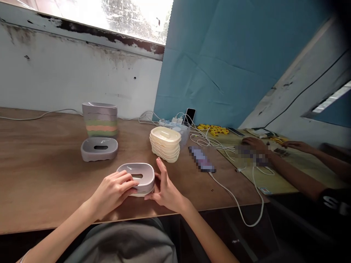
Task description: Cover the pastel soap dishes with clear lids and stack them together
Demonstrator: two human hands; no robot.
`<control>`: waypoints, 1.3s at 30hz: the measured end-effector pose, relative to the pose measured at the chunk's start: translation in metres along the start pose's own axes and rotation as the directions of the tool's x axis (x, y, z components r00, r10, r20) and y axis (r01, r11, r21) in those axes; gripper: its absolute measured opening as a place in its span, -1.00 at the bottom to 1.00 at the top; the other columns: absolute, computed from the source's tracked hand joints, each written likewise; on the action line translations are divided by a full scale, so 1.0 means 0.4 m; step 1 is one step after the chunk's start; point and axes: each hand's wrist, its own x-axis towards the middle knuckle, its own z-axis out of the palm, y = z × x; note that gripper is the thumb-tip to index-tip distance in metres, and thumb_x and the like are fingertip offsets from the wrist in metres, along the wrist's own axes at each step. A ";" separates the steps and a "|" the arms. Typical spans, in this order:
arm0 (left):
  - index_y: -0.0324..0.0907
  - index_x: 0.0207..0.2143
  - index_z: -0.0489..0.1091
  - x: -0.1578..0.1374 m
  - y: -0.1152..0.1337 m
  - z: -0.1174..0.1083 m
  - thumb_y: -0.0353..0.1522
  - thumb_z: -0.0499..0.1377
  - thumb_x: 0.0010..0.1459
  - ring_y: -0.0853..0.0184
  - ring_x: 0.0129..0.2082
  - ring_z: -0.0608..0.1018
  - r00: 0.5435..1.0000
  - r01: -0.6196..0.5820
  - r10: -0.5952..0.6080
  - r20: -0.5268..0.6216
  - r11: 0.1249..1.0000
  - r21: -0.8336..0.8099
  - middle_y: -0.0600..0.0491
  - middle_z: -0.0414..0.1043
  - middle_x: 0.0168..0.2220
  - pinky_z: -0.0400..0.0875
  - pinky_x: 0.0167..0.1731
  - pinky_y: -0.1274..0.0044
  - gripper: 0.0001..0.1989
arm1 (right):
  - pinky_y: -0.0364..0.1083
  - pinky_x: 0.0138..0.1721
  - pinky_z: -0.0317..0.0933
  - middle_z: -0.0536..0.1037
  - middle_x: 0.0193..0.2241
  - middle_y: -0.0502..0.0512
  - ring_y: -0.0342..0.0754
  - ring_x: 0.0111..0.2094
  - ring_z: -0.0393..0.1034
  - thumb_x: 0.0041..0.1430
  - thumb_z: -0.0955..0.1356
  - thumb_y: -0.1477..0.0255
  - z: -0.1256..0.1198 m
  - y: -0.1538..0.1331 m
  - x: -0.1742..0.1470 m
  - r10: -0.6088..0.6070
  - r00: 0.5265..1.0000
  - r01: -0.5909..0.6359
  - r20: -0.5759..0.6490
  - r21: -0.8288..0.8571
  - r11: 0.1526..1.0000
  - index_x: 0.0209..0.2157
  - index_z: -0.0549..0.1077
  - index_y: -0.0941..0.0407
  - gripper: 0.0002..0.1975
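Near the table's front edge sits a lilac oval soap dish (146, 173) with a slot in its middle, resting on a cream piece (139, 195) that shows below it. My left hand (116, 188) grips its left and front rim, fingers partly inside. Around the right side curls my right hand (166, 190), thumb low at the front and index finger raised off the rim. Just beyond stands a stack of cream oval trays (166, 144). Another lilac soap dish (99, 149) lies to the left, before a taller stack of lilac, green and orange dishes (100, 118).
A clear plastic tub (185, 133) stands behind the cream stack. Phones, including one charging (202, 159), and tangled white cables (205, 140) lie to the right. Yellow pieces (214, 129) are at the back. A co-worker's arms (285, 171) reach over the table's right end.
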 end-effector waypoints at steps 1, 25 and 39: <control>-0.19 -0.24 0.44 -0.003 0.001 0.003 -0.33 -0.04 0.36 0.32 -0.41 0.42 1.000 0.000 -0.001 -0.021 1.000 -0.017 0.04 0.47 -0.38 0.31 -0.40 0.50 -0.73 | 0.18 0.17 0.14 -0.37 0.34 0.36 0.23 0.35 -0.29 -0.09 0.54 0.42 -0.002 -0.001 0.000 0.023 1.000 -0.023 0.013 0.007 1.000 0.30 -0.46 -0.09 0.24; -0.15 -0.19 0.41 -0.069 0.012 0.056 -0.40 0.00 0.34 0.32 -0.40 0.38 0.991 0.026 -0.039 -0.125 0.994 -0.107 0.04 0.46 -0.34 0.25 -0.34 0.48 -0.82 | 0.16 -0.05 0.24 0.55 -0.20 0.14 0.11 -0.10 0.33 0.25 0.25 0.39 -0.365 -0.052 0.202 -0.278 0.860 -0.124 -0.427 -0.704 0.699 -0.20 0.51 0.06 -0.79; -0.15 -0.16 0.37 -0.078 0.013 0.058 -0.40 0.02 0.33 0.28 -0.36 0.35 0.996 0.001 -0.014 -0.088 0.990 -0.138 0.03 0.42 -0.34 0.22 -0.31 0.45 -0.86 | 0.31 0.00 0.11 0.39 0.10 0.12 0.35 0.19 0.01 0.22 0.30 0.38 -0.456 0.079 0.272 0.101 0.962 -0.272 -0.254 -0.845 0.461 -0.27 0.58 0.05 -0.81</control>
